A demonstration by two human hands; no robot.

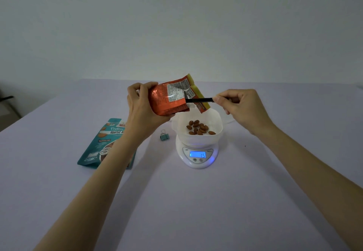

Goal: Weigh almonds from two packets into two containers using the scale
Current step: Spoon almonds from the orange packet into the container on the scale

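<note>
Left hand [141, 105] — fingers wrapped around an orange packet [170, 99], tilted with its open end over the white container [198, 132]. Right hand [241, 107] — fingers pinching a thin black tool [199, 100] whose tip reaches into the packet's mouth. Almonds [198, 128]: a small cluster lying in the container, which sits on the white scale [197, 155], display lit, reading 15. Teal packet [104, 144] flat on the table [196, 201], left of the scale. Teal binder clip [164, 135] between them.
</note>
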